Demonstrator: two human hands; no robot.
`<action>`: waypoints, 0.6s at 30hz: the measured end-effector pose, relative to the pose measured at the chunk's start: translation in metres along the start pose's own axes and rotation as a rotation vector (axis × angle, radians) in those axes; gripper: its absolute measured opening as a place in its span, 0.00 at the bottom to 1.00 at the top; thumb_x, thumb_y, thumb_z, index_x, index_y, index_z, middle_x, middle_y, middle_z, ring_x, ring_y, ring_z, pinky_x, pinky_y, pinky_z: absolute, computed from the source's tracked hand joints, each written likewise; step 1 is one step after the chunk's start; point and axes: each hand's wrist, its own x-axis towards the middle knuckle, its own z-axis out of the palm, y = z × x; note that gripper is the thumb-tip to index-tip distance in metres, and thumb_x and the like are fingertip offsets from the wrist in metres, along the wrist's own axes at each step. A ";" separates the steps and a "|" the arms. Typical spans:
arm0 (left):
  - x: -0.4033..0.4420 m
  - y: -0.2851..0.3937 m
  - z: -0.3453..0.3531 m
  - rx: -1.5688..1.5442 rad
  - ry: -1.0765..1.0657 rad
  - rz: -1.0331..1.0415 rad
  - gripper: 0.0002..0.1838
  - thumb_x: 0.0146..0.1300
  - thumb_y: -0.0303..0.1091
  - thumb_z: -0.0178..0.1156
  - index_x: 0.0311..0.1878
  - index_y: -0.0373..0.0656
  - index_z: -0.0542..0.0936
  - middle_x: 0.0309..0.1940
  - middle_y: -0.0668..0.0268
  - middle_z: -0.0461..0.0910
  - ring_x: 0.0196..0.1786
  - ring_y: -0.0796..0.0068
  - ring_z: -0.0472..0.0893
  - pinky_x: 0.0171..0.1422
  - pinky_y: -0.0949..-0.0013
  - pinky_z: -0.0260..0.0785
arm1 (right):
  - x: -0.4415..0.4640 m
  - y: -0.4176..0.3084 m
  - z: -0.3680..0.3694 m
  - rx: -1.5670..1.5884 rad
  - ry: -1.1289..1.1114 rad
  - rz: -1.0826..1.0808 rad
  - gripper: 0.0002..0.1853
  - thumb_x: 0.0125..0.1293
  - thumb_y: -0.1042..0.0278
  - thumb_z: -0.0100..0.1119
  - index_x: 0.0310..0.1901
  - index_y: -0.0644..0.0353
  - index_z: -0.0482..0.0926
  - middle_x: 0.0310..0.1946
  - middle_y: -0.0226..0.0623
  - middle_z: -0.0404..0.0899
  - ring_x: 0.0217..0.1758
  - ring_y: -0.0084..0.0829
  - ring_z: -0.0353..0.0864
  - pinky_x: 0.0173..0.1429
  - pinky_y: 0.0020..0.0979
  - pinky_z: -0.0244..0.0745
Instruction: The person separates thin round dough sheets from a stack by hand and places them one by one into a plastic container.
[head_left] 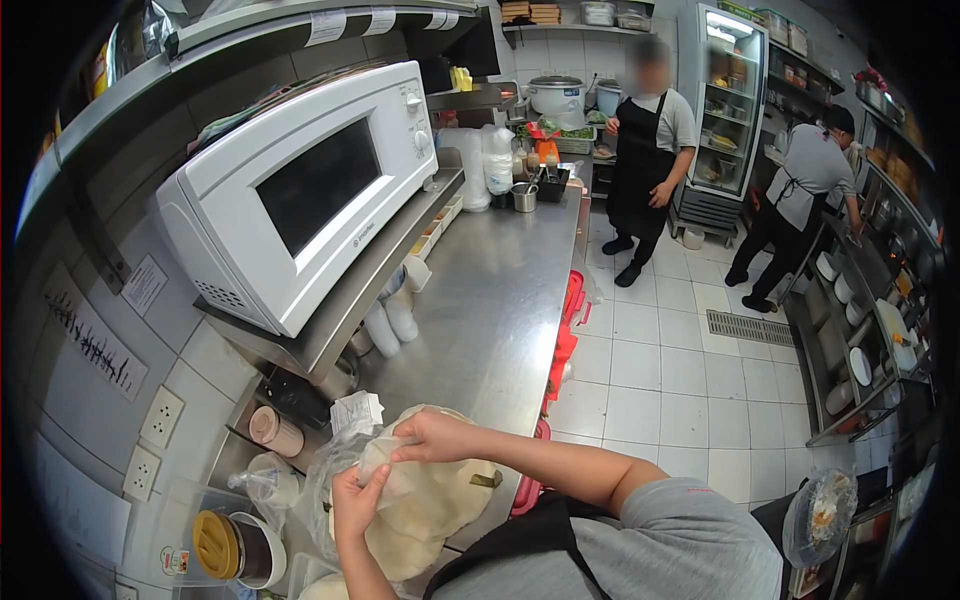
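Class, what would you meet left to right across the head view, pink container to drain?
Pale pink cylindrical container, bare left hand, right hand, red plastic containers, person in grey shirt and black apron, grey slatted floor drain.

Bright light; glare on counter (pixel 478 300); bowed edges, black corners.
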 end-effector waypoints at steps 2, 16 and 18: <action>0.000 -0.002 0.000 0.001 0.022 -0.003 0.10 0.61 0.33 0.64 0.35 0.35 0.83 0.25 0.70 0.81 0.27 0.85 0.75 0.31 0.77 0.67 | -0.002 -0.005 0.000 -0.065 0.027 -0.011 0.17 0.60 0.55 0.63 0.31 0.65 0.76 0.21 0.48 0.74 0.25 0.45 0.74 0.32 0.38 0.67; 0.000 -0.019 -0.012 0.110 0.268 0.066 0.12 0.61 0.37 0.64 0.33 0.36 0.84 0.18 0.75 0.77 0.21 0.88 0.68 0.24 0.75 0.60 | -0.013 0.002 -0.014 0.061 0.165 0.296 0.17 0.62 0.61 0.63 0.25 0.67 0.73 0.14 0.36 0.69 0.20 0.20 0.59 0.26 0.32 0.62; 0.000 -0.022 -0.015 0.051 0.298 0.065 0.12 0.61 0.37 0.64 0.34 0.36 0.84 0.19 0.76 0.77 0.22 0.88 0.68 0.25 0.76 0.60 | -0.018 0.009 -0.019 0.148 0.198 0.342 0.15 0.63 0.61 0.62 0.27 0.66 0.76 0.17 0.30 0.73 0.22 0.17 0.63 0.27 0.29 0.64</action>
